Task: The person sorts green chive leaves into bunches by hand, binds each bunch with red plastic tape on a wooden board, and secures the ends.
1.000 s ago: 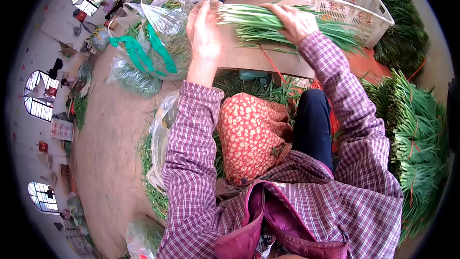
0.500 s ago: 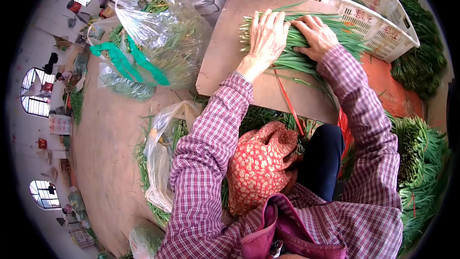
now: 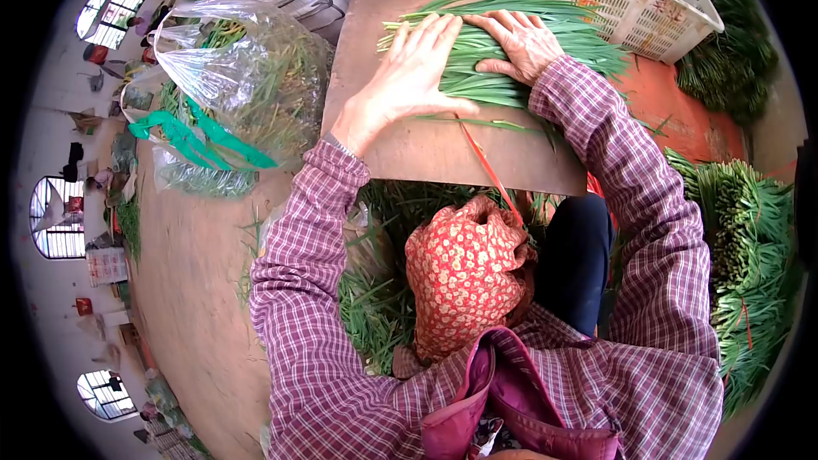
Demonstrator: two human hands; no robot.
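Note:
A pile of garlic chives (image 3: 470, 85) lies across a brown board (image 3: 362, 30), pale cut ends to the left and green leaf tips to the right. My left hand (image 3: 407, 77) is open at the cut-end side, fingers on the stems and thumb stretched out toward the near edge. Flat on the middle of the pile rests my right hand (image 3: 520, 47), fingers extended and thumb apart. A thin red strip (image 3: 490, 166) hangs over the board's near edge, its upper end by my left thumb. A few loose leaves lie at the pile's near side.
White plastic crates (image 3: 613, 0) stand at the back right, with dark greens beyond. Stacked bundles (image 3: 741, 247) of chives are at my right. A clear plastic bag (image 3: 256, 77) of greens sits left of the board. A red floral cloth (image 3: 464, 268) covers my knee.
My left hand has turned and spread its thumb toward me, shifting left. My right hand stays on the chives. The whole view has shifted slightly.

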